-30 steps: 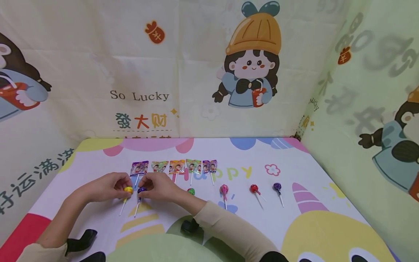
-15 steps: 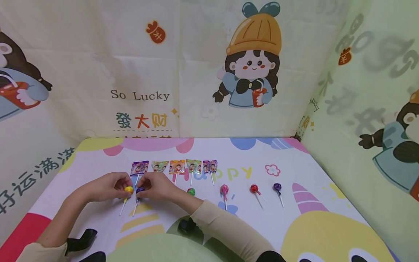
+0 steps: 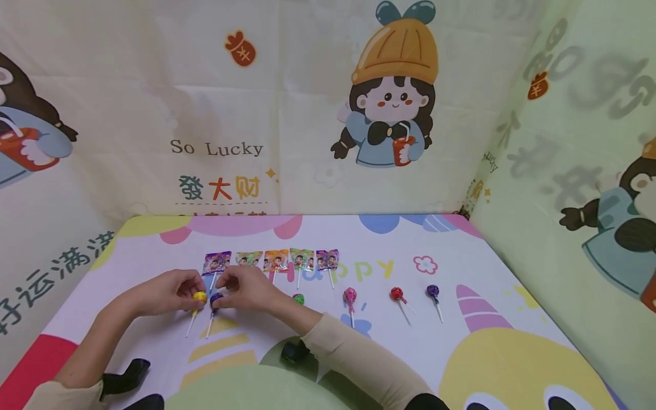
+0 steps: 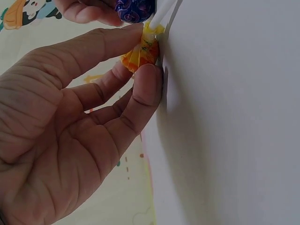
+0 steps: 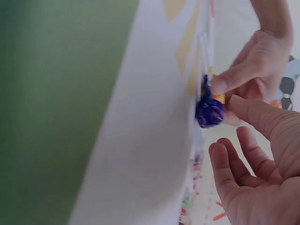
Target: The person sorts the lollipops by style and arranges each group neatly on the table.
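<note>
My left hand point(image 3: 164, 293) pinches a yellow-wrapped lollipop point(image 3: 200, 297) by its head between thumb and fingers; its stick points toward me on the table. In the left wrist view the yellow lollipop point(image 4: 140, 57) sits between thumb and fingertips. Just right of it lies a purple-wrapped lollipop point(image 3: 215, 302), its stick also toward me. My right hand point(image 3: 251, 291) is beside this purple lollipop. In the right wrist view, the fingers of the right hand point(image 5: 262, 159) are spread apart with nothing between them, close to the purple lollipop point(image 5: 210, 112).
Behind the hands runs a row of flat-wrapped lollipops, among them an orange one point(image 3: 277, 261). To the right lie a green lollipop point(image 3: 298, 299), partly hidden by the right arm, a pink one point(image 3: 350, 296), a red one point(image 3: 397, 294) and another purple one point(image 3: 433, 291).
The purple lollipop has shifted slightly left, closer to the yellow one. My right fingers have parted and let go of it. The left hand stays in place.
</note>
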Motion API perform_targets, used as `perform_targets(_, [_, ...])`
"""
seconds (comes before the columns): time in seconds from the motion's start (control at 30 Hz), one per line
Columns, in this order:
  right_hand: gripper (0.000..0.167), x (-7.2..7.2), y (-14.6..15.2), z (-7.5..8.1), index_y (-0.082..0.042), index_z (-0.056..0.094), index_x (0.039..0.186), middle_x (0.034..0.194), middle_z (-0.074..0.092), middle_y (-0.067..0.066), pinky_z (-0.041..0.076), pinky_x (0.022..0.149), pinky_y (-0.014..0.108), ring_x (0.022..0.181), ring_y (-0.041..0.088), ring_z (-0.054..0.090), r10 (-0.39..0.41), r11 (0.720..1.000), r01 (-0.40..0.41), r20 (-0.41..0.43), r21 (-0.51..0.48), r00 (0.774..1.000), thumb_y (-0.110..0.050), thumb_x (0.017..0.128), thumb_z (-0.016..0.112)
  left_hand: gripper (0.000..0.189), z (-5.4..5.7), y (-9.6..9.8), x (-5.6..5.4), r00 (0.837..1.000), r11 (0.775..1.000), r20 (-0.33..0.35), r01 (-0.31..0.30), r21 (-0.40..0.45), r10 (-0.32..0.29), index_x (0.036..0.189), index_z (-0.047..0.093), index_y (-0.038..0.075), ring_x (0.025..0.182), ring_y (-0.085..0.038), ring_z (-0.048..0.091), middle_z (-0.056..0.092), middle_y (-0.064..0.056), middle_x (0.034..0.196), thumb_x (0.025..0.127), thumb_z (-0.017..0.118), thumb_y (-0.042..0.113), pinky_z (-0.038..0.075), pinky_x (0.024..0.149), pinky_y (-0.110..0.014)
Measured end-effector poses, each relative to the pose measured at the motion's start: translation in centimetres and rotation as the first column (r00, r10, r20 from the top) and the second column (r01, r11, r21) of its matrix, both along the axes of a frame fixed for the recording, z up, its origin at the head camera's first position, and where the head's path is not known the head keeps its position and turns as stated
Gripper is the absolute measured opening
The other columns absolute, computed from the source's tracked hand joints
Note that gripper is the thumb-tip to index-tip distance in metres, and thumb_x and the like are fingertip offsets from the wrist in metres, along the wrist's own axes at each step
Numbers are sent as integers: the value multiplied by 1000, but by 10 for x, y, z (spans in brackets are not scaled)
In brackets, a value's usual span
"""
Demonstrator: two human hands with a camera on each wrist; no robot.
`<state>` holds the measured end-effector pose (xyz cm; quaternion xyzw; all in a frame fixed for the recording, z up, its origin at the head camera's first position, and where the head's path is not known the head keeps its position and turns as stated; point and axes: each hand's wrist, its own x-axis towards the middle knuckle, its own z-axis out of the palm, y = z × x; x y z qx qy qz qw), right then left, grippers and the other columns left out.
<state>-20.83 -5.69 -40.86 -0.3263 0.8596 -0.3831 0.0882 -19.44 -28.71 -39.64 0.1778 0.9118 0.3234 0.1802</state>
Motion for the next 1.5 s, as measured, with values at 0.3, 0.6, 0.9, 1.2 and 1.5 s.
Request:
perform_targets(0.3, [29,12,34,17,-2,69,109,107,71,10,50,88,12,100,12,68,28,986,-19,53,-169,998,-16,87,82,32,-2,0,-1,1000,1000,-4,29,12,-29,104,63,7,84,-21,53,58,-3,87,84,84,20,50,70,-24])
perform_targets(0.6, [24,24,74,36,-7,69,106,105,70,4,53,91,20,95,8,64,3,962,11,51,-273,999,-14,87,83,33,-2,-1,0,1000,1000,-10,7,-4,-7,104,63,7,85,-21,53,58,-3,88,84,84,21,50,69,-24])
perform_targets(0.9, [25,34,101,35,-9,69,107,103,68,-1,56,96,37,97,12,67,-36,958,59,87,-281,996,-16,87,83,32,-3,-3,0,1000,1000,-18,11,0,-11,103,63,7,85,-21,53,58,-3,88,84,84,21,50,69,-24])
perform_targets(1.2, [26,36,122,27,-1,67,108,107,68,15,54,97,46,103,35,66,-41,957,69,106,-281,994,-11,88,81,31,-1,-1,1,1000,1000,-22,13,4,-12,102,63,7,84,-21,52,58,-2,87,84,84,21,49,69,-24])
perform_targets(1.5, [30,36,135,20,2,67,109,109,69,21,55,96,46,103,37,67,-79,970,98,93,-223,992,-11,86,82,31,0,-1,2,1000,1000,-13,9,8,-9,103,63,7,85,-21,52,58,-2,88,85,84,21,49,69,-24])
